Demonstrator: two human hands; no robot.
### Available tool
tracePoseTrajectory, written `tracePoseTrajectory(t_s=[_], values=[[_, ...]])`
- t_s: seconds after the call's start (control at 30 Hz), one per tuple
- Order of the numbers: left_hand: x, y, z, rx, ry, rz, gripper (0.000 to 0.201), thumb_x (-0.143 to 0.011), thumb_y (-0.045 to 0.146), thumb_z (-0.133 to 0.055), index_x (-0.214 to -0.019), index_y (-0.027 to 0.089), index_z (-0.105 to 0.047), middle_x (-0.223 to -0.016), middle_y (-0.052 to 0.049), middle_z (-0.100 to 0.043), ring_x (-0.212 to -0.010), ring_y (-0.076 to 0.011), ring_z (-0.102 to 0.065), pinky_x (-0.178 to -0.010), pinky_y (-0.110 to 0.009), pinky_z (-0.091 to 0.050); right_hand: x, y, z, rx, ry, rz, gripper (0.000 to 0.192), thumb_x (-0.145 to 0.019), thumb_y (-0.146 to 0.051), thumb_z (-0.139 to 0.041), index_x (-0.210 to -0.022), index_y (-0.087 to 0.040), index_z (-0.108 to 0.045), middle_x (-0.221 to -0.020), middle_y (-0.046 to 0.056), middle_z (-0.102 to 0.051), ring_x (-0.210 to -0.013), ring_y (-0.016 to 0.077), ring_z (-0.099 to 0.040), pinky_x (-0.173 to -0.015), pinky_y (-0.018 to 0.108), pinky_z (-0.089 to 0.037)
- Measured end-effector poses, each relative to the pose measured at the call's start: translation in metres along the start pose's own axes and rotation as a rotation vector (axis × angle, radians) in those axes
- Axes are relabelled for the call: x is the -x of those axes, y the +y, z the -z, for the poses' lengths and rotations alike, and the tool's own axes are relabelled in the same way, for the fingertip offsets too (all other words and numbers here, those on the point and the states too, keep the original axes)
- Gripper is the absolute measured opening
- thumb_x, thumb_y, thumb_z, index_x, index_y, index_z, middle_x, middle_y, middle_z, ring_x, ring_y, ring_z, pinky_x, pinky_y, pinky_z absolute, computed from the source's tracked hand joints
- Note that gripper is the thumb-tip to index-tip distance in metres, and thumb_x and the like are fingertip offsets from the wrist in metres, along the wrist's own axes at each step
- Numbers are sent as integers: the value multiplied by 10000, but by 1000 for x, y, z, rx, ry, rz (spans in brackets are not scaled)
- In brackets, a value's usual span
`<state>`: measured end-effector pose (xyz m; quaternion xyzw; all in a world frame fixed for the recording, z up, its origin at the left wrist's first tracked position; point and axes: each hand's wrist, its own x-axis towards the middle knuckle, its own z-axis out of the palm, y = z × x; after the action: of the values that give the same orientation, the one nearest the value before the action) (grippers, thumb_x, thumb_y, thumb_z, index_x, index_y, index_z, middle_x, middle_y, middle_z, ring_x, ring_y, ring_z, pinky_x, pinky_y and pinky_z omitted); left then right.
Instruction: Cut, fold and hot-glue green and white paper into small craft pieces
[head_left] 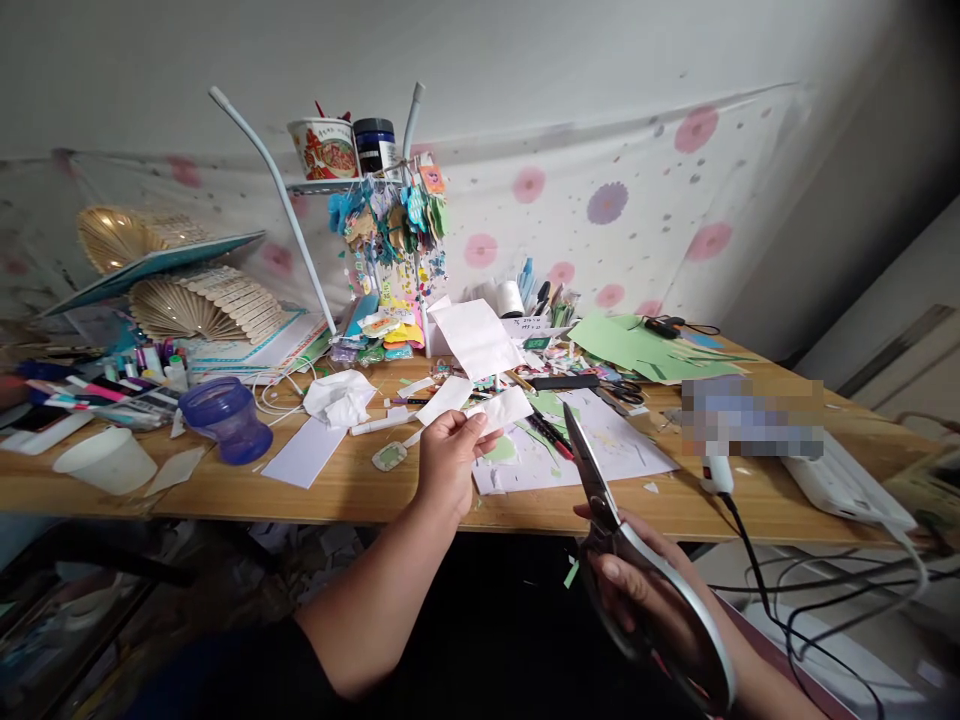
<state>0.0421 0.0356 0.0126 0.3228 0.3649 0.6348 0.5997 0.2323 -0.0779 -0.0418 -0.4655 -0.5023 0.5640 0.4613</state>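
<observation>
**A:** Over the near edge of the bench [225, 490], how far along does the cutting look?

**B:** Early, I'd guess. The left hand [448, 455] has its grip pinched on a small white paper piece [504, 408], thin and flat, no fresh cut that I can see. The right hand [637, 590] is wrapped around big steel scissors [600, 490], blades together. Paper scraps [525, 460] lie behind.

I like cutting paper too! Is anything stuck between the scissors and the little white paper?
Nothing visible. The right hand holds the scissors with the blades pointing up toward the white paper piece pinched in the left hand. Only open air lies between them, above the table edge.
</observation>
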Motion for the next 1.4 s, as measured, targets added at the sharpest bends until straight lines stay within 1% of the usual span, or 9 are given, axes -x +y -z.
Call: tracePoseTrajectory(t_s=[0.13, 0.23, 0.37, 0.6, 0.73, 0.93, 1.2, 1.3, 1.4], values=[[-1, -2, -5, 20, 7, 25, 365, -542, 326, -795, -655, 142, -501, -644, -4, -625, -658, -184, -687, -615, -247, -506, 1, 12, 4, 81, -54, 116, 636, -762, -651, -524, -1209, -210, -421, -704, -4, -490, -578, 138, -496, -518, 274, -431], [0, -6, -12, 33, -5, 51, 358, -535, 320, -797, -647, 140, -508, -661, -2, -615, -656, -161, -664, -637, -273, -521, 5, 15, 3, 216, -98, 137, 600, -812, -635, -457, -1238, -217, -398, -787, 30, -527, -692, 175, -537, -648, 324, -469], [2, -14, -21, 53, 0, 55, 366, -519, 283, -799, -585, 145, -466, -613, 33, -547, -600, -100, -579, -659, -310, -545, 4, 11, 2, 364, -59, 163, 535, -864, -572, -411, -1246, -198, -413, -788, 39, -535, -650, 166, -518, -592, 298, -454], [0, -26, -27, 37, -46, 125, 360, -553, 292, -770, -637, 153, -449, -670, -11, -615, -664, -187, -670, -658, -321, -537, -8, 5, 6, 515, -10, 223, 500, -880, -534, -399, -1201, -160, -484, -720, 29, -552, -594, 151, -506, -544, 269, -431], [0, -29, -28, 8, -63, 112, 358, -568, 305, -759, -640, 154, -442, -675, -12, -619, -669, -195, -680, -664, -321, -537, -8, 1, 7, 535, 3, 227, 498, -879, -532, -396, -1184, -153, -503, -701, 26, -563, -585, 150, -517, -545, 270, -441], [-4, -34, -25, -41, -85, 47, 373, -592, 314, -745, -614, 163, -406, -649, 25, -570, -628, -161, -660, -637, -306, -541, -11, -5, 3, 603, 50, 155, 526, -851, -560, -427, -1155, -142, -521, -756, 50, -611, -665, 182, -573, -608, 293, -469], [-2, -27, -24, 29, -113, 104, 403, -558, 301, -774, -621, 164, -401, -668, 24, -596, -643, -174, -678, -657, -302, -537, -19, 3, 2, 592, 127, 25, 606, -766, -633, -493, -1107, -135, -555, -643, 14, -573, -496, 148, -514, -434, 250, -399], [-3, -27, -25, 39, -126, 121, 404, -552, 301, -780, -627, 162, -407, -693, 7, -621, -648, -185, -683, -646, -301, -533, -17, 2, -1, 578, 115, 46, 549, -811, -602, -456, -1094, -140, -544, -671, 26, -579, -537, 155, -533, -470, 256, -423], [-5, -28, -24, 27, -140, 129, 410, -546, 317, -784, -621, 161, -413, -687, -1, -620, -635, -181, -675, -635, -304, -532, -14, -2, -2, 571, 87, 158, 475, -839, -571, -439, -1054, -160, -542, -775, 56, -610, -682, 188, -577, -601, 289, -472]])
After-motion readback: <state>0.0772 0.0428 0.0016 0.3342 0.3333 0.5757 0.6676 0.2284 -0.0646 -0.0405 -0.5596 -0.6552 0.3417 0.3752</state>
